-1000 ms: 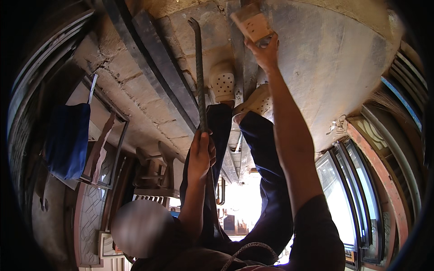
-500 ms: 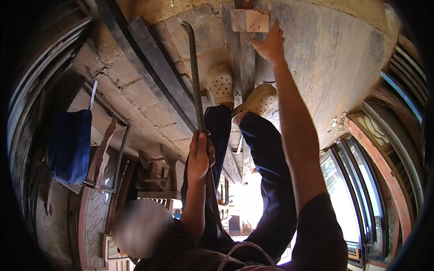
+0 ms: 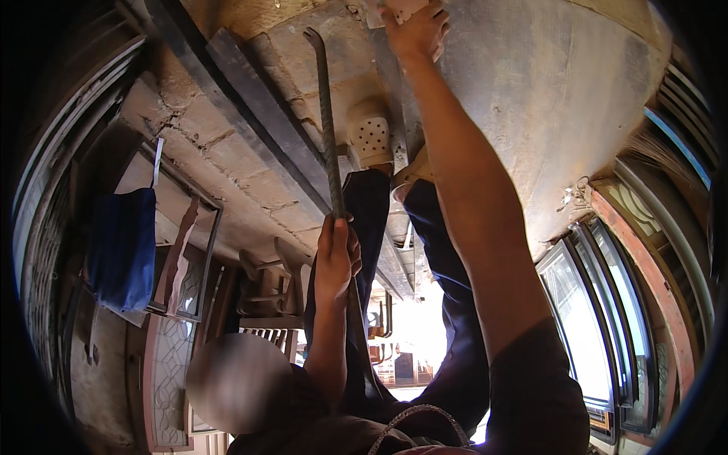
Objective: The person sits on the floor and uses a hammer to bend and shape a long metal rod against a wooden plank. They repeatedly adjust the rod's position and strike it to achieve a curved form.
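Observation:
My left hand (image 3: 334, 254) is wrapped around a long twisted metal pry bar (image 3: 327, 121). The bar stands out ahead of me, its bent, forked tip at the far end, and its lower part runs down beside my leg. At the top edge of the view my right hand (image 3: 415, 34) is closed on a small light-brown wooden block (image 3: 402, 9), thumb on the left and fingers curled on the right. Part of the block is hidden by the hand and cut off by the picture's edge. Beneath lies a long wooden beam (image 3: 394, 83), close to my clog shoes (image 3: 369, 144).
Dark timber planks (image 3: 262, 102) lie slanting across the brick floor (image 3: 227, 148) to the left. A large flat board (image 3: 523, 91) spreads out on the right. Glass-paned frames (image 3: 580, 318) lean at the right side. A blue cloth (image 3: 121, 250) hangs at the left.
My right hand has moved left and closed around the wooden block, which now sits farther up, at the picture's edge. The left hand keeps its hold on the pry bar.

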`<action>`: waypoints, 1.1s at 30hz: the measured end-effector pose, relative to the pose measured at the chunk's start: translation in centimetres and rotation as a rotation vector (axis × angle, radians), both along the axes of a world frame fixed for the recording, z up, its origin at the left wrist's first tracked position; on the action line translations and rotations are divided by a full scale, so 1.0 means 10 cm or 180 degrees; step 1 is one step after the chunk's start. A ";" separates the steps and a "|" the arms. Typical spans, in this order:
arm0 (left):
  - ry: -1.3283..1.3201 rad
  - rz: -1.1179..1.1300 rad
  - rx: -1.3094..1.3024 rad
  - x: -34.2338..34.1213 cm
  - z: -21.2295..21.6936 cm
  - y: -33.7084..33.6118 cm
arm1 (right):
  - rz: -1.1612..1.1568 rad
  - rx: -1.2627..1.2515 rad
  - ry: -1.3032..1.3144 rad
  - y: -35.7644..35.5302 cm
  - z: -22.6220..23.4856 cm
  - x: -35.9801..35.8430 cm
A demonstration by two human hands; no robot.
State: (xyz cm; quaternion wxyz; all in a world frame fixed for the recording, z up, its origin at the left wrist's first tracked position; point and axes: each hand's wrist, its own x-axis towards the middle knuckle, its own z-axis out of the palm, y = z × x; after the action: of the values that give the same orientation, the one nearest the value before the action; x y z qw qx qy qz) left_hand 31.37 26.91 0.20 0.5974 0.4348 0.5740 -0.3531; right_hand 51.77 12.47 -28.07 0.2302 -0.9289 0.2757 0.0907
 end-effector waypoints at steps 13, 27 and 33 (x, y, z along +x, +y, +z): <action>-0.0819 -0.0787 0.0166 0.06 0.51 -0.60 | -0.0398 0.3021 0.2240 -0.30 3.86 -2.45; -0.1054 -0.1011 0.0108 0.20 0.16 -0.98 | -0.0775 0.2031 0.1802 0.07 4.49 -2.71; -0.1138 -0.1543 0.0520 0.09 0.10 -0.95 | -0.0947 0.2218 0.1697 0.11 4.28 -3.01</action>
State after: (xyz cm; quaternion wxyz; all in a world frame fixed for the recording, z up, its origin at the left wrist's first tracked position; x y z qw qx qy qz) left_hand 32.24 17.43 1.21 0.5503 0.6607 0.3660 -0.3559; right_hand 21.70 13.55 14.70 0.4601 -0.6908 0.4086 0.3797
